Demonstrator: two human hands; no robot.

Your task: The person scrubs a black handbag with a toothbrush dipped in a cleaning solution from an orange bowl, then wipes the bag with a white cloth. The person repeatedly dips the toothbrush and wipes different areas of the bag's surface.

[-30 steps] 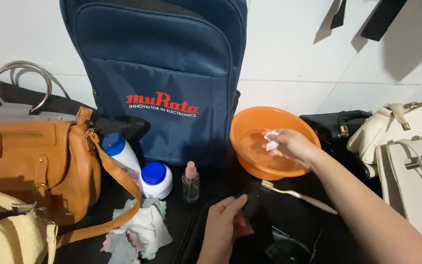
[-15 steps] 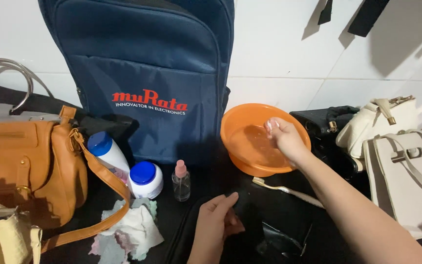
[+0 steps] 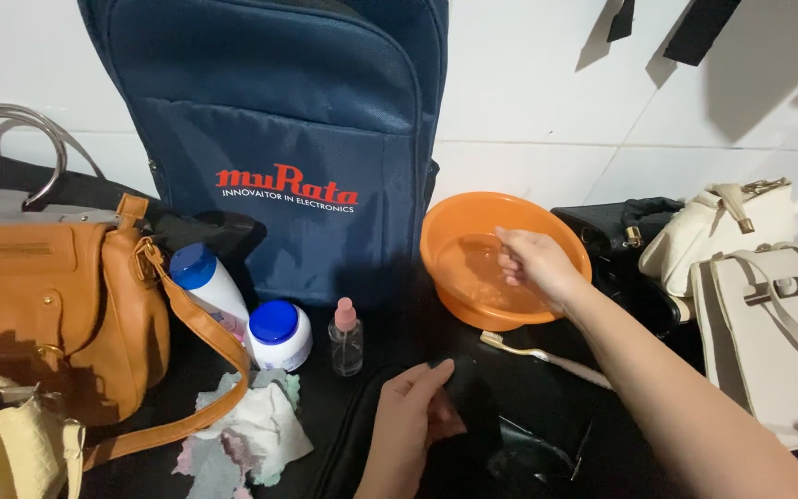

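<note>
Right hand [image 3: 533,263] hangs over the orange basin [image 3: 454,242] at centre right, fingertips pinched together above the water; whether they grip anything, I cannot tell. Left hand [image 3: 415,411], bottom centre, has its grip closed on the edge of a black bag [image 3: 519,434]. A toothbrush [image 3: 547,359] lies just below the basin; a small spray bottle [image 3: 346,336] stands left of it.

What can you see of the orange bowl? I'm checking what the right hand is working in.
The orange bowl is round, smooth and plastic-looking, on a low foot, tipped toward the camera. It stands on the dark surface beside the navy backpack, a toothbrush lying just in front. Clear water seems to lie in it. The right hand reaches in over the near rim, its fingers pinched together.
</note>
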